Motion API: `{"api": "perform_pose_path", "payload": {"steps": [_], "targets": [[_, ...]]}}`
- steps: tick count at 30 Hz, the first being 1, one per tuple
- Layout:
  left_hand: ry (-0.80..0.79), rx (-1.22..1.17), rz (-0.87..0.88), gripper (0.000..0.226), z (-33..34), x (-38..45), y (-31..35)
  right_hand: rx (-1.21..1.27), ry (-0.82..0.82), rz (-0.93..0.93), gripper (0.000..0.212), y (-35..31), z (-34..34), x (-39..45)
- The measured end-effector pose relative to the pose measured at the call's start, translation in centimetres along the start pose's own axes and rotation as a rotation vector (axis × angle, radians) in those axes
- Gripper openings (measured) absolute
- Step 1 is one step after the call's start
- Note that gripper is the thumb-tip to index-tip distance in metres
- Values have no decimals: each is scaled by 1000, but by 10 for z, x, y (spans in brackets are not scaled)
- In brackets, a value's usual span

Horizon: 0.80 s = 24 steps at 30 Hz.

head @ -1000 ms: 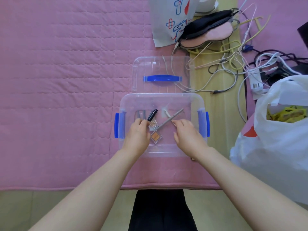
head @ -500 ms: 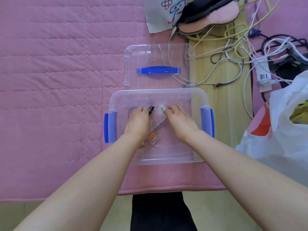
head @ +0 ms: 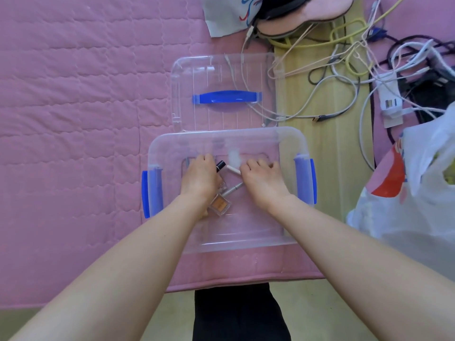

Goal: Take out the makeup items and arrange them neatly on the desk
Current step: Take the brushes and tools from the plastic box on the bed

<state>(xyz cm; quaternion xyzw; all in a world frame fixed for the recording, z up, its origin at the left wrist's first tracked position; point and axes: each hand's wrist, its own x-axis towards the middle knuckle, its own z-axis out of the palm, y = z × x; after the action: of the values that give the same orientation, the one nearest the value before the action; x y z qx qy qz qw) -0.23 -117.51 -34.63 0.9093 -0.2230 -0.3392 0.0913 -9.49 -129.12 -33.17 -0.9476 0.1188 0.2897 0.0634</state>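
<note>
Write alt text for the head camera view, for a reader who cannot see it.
Both hands, the left hand and the right hand, reach into a clear plastic box with blue latches on a pink quilted mat, fingers curled among small makeup items: a black-capped tube, a slim pencil and an orange compact. The box's clear lid lies just behind it.

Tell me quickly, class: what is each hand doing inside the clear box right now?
Left hand: fingers curled down among the makeup items; whether it grips anything cannot be told.
Right hand: fingers curled by the white stick; grip cannot be told.
</note>
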Motion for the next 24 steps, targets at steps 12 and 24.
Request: {"api": "perform_pose_path", "payload": {"steps": [12,24], "targets": [[-128,-29,223,14,-13,-1,-19,122,-243,-283,33,-15,1,-19],[-118,241,394,17,3,-2,-12,73,-328,-409,48,-22,1,-11]]}}
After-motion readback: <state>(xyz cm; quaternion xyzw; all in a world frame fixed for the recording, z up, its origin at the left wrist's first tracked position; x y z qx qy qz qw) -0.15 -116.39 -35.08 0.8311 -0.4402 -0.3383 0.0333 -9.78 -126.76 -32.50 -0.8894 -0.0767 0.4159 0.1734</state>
